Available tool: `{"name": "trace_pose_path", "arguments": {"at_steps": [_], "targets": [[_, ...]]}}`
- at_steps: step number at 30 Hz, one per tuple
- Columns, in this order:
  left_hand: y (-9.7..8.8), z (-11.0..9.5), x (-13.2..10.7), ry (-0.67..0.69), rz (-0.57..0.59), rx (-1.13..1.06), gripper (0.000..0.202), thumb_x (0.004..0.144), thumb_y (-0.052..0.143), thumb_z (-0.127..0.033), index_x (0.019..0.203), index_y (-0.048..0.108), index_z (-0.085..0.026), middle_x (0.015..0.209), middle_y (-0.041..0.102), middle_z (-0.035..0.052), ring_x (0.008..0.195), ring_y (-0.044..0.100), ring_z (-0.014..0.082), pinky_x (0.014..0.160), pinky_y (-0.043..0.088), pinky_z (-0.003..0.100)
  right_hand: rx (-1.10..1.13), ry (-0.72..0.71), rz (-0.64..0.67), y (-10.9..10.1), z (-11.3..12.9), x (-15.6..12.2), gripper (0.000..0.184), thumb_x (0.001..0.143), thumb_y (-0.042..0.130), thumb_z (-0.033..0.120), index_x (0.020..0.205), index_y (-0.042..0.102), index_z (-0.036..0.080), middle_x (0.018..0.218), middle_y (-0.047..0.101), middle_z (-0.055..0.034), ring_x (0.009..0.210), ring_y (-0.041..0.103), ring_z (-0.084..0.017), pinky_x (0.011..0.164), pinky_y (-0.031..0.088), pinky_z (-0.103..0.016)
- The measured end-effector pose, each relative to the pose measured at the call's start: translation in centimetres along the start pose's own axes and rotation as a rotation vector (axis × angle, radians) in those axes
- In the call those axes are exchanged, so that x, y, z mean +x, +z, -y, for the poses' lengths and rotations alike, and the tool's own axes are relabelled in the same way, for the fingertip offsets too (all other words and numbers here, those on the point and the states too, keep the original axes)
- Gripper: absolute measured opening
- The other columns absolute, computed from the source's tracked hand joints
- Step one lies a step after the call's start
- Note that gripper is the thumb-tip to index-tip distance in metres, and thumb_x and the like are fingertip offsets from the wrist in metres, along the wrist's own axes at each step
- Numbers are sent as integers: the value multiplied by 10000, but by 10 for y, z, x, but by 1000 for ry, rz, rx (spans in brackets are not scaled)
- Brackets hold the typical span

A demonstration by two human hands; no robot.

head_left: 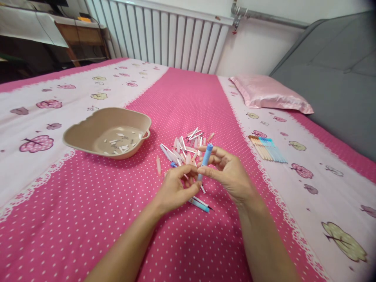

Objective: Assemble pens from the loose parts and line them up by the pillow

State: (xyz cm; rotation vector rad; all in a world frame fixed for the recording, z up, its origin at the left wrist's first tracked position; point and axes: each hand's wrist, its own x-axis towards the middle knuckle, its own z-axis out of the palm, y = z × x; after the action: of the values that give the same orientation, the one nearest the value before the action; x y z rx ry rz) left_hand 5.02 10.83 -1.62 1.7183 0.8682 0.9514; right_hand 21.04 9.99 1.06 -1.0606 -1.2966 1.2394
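A light-blue pen barrel [207, 156] stands nearly upright between my hands. My right hand [230, 172] is closed round its upper part, thumb and fingers pinching it. My left hand [178, 188] is closed at its lower end, with thumb and fingertips on it. Just beyond the left knuckles, a small dark-blue piece [173, 165] shows; whether that hand also holds it, I cannot tell. Under and behind the hands lies a loose heap of pale pink and white pen parts [183, 150]. Nearer to me, a turquoise pen piece [201, 205] lies beside a thin dark-tipped refill.
At the left, a beige plastic basin [85, 139] holds several small white and grey bits. A row of peach and blue pens [268, 149] lies on the right. The pink patterned bedspread [129, 219] spreads beneath, with a pink pillow [270, 92] at the back right, near a grey headboard [331, 58].
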Motion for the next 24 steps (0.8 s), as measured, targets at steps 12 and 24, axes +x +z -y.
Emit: {"name": "trace_pose_path", "arguments": {"at_steps": [12, 24], "targets": [[-1, 1, 0, 17, 8, -5, 102, 727, 583, -172, 807, 631, -131, 631, 589, -9, 554, 497, 91, 546, 408, 215, 57, -7, 156, 1, 7, -4, 599, 703, 767, 261, 1242, 507, 264, 1206, 595, -70, 1148, 534, -222, 963, 442, -410], [-1, 0, 0, 12, -4, -23, 38, 712, 587, -173, 702, 601, -139, 630, 586, 2, 554, 480, 96, 543, 407, 233, 146, 61, 168, -1, 9, -3, 469, 800, 666, 273, 1241, 512, 242, 1001, 699, -48, 949, 647, -202, 906, 487, -431]]}}
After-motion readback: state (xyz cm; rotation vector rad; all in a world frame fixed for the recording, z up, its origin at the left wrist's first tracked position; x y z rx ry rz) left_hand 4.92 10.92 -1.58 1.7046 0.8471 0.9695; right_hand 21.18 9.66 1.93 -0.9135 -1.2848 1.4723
